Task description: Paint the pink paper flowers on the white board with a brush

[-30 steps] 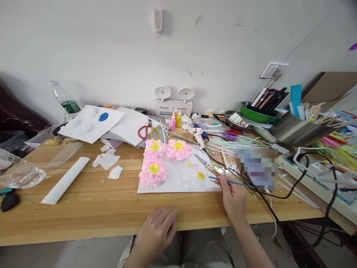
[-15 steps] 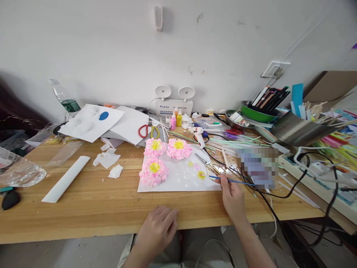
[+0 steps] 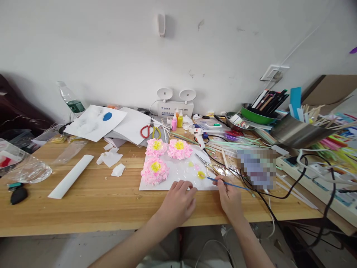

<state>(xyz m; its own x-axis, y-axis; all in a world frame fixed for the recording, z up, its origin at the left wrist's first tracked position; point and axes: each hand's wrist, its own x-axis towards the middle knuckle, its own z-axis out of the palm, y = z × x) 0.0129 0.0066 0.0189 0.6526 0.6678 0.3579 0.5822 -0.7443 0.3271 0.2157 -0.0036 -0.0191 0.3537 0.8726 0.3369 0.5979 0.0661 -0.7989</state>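
My right hand (image 3: 230, 199) pinches a thin paintbrush (image 3: 238, 185) with a blue handle. The brush tip lies beside a yellow paint patch (image 3: 201, 174) on a white sheet (image 3: 178, 176). Over the sheet's front edge is my left hand (image 3: 180, 203), its fingers loosely bent and somewhat apart, with nothing in them. Three fluffy pink flowers with yellow centres stand on the sheet's left side: a front flower (image 3: 155, 176), a back left flower (image 3: 156, 149) and a back right flower (image 3: 180, 152). Scissors (image 3: 205, 160) rest at the sheet's right edge.
A white glue gun (image 3: 199, 137), paint bottles (image 3: 180, 120) and red-and-yellow-handled pliers (image 3: 150, 131) are behind the flowers. Black cables (image 3: 284, 194) and a power strip (image 3: 331, 193) lie right. Left are a rolled white sheet (image 3: 71, 176), paper scraps (image 3: 111, 158) and a clear bottle (image 3: 30, 163).
My left hand has moved forward and right from the table's front edge to the sheet, its fingers loosening. The brush tip has shifted slightly away from the yellow paint. The view has shifted slightly.
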